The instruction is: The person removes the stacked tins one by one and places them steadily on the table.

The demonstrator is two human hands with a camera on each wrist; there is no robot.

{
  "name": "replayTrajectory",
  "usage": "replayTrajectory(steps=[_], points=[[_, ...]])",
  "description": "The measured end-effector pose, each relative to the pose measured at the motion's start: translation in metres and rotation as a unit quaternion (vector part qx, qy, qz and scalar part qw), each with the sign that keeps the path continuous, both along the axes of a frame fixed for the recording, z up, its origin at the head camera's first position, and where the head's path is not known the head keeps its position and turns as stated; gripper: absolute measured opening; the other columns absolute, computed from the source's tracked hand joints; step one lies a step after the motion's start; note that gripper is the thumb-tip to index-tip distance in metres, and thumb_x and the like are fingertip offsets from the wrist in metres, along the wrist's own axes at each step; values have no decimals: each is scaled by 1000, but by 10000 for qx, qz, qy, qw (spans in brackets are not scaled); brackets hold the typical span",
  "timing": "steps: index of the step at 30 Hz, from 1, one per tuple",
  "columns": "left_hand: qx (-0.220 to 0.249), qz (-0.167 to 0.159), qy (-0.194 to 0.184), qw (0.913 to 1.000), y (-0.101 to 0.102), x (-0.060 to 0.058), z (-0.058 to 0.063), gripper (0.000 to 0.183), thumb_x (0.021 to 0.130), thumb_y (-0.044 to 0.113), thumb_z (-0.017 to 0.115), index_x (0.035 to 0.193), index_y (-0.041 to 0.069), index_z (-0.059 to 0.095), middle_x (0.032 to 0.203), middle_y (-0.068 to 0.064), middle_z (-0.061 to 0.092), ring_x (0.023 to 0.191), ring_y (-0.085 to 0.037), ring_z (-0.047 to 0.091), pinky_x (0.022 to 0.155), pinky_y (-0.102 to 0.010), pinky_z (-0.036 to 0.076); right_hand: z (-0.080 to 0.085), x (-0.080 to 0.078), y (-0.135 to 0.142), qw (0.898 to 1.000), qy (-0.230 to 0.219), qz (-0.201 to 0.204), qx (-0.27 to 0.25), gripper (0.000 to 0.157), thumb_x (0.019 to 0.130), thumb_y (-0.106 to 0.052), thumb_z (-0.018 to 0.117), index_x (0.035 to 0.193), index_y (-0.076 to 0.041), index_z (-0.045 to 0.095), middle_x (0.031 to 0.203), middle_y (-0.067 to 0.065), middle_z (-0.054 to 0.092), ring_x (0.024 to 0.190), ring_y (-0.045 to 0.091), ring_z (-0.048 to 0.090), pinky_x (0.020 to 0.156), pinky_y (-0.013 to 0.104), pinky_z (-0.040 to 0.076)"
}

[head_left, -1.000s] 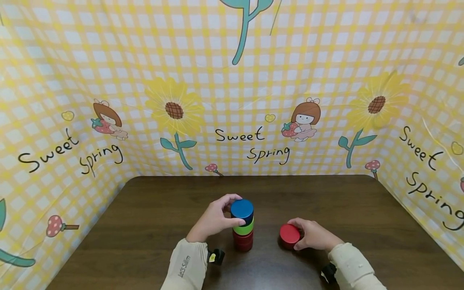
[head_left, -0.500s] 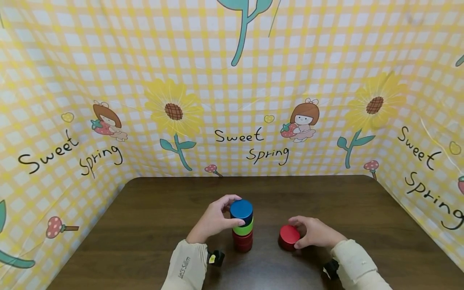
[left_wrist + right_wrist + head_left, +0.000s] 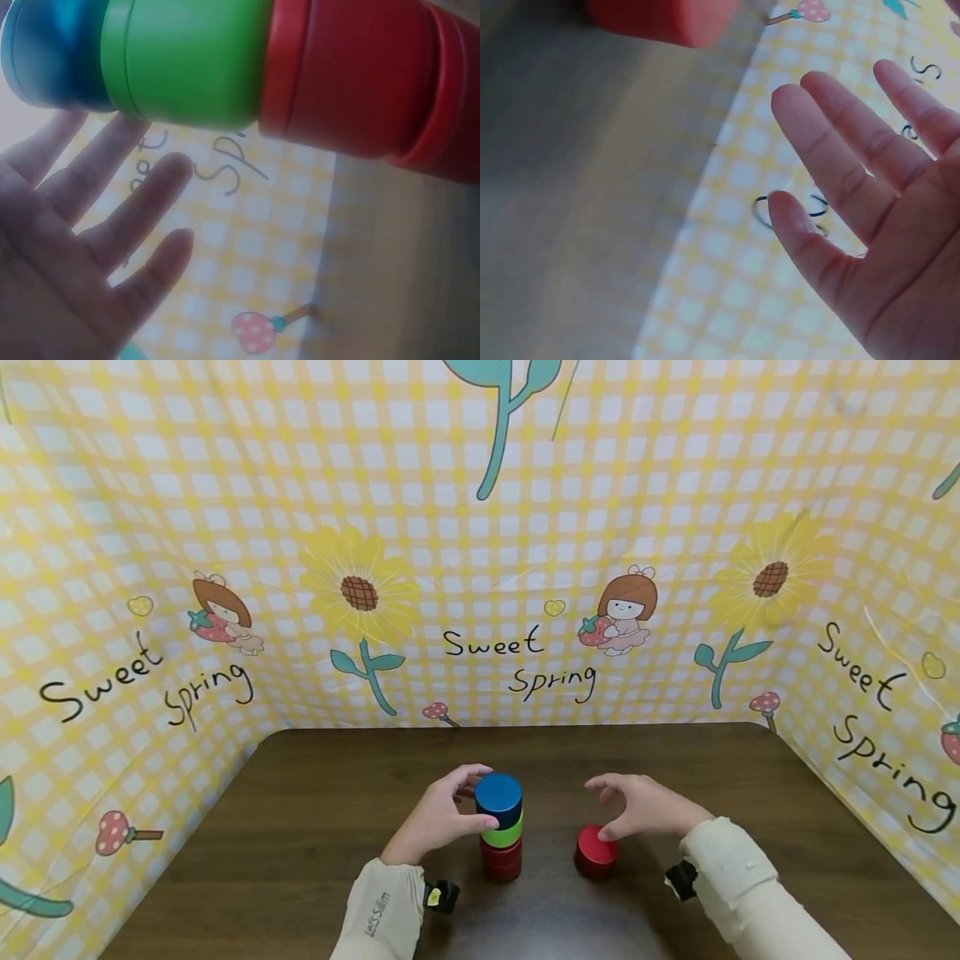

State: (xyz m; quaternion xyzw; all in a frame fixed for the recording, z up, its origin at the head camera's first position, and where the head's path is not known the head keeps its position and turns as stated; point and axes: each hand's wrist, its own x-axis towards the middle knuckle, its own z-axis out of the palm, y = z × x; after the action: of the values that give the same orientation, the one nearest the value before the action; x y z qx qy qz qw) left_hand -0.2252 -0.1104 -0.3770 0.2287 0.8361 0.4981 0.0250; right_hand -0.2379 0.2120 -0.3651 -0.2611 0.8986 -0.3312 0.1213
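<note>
A stack of smooth cylinders stands upright on the brown table. A blue cylinder [image 3: 498, 797] tops a green cylinder [image 3: 503, 833], above red cylinders [image 3: 502, 862]. My left hand [image 3: 438, 818] holds the blue cylinder from the left, thumb in front and fingers behind. In the left wrist view, two fingertips reach the blue cylinder [image 3: 56, 56]; the other fingers stay apart from the stack. To the right stands a separate short red cylinder [image 3: 597, 853]. Just above and right of it is my right hand [image 3: 648, 806], fingers spread and holding nothing; its thumb overlaps that cylinder's edge in the head view.
The brown wooden table [image 3: 337, 810] runs back to a yellow checked cloth [image 3: 480, 552] that hangs around its back and sides. Black camera straps sit at both wrists, below the pale sleeves [image 3: 382, 910].
My right hand has let go of the short red cylinder and lifted up and away, its fingers spreading. That cylinder and the stack stand where they were. My left thumb has slid slightly left.
</note>
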Motion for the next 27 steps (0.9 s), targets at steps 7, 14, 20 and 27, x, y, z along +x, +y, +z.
replayTrajectory(steps=[7,14,20,27], points=[[1,-111,-66,9999,-4,-3,-7,61,82,25,77,133,4,50,116,-13,60,107,-32,54,81,-40,49,27,-1,-18,9999,-32,-40,156,65,75,-23,81,132,-6,53,115,13,59,91,24,58,75,39,51],[157,-227,-141,9995,-6,-4,-14,65,81,27,78,132,-1,49,116,-14,60,106,-32,55,86,-52,47,47,-5,-39,9993,60,296,200,63,78,-22,79,133,-7,53,114,11,60,88,20,60,77,38,51],[269,-276,-228,9990,-9,-6,-20,66,82,25,77,133,-3,47,116,-17,60,105,-33,56,89,-53,46,61,-6,-58,9987,72,442,233,62,78,-21,79,133,-9,54,112,10,61,82,16,64,77,38,53],[268,-345,-235,9988,-9,-8,-25,68,82,26,77,134,-5,46,119,-19,59,106,-34,56,90,-54,45,65,-6,-77,9975,244,611,271,62,76,-20,81,132,-11,55,114,11,63,84,16,65,78,38,53]])
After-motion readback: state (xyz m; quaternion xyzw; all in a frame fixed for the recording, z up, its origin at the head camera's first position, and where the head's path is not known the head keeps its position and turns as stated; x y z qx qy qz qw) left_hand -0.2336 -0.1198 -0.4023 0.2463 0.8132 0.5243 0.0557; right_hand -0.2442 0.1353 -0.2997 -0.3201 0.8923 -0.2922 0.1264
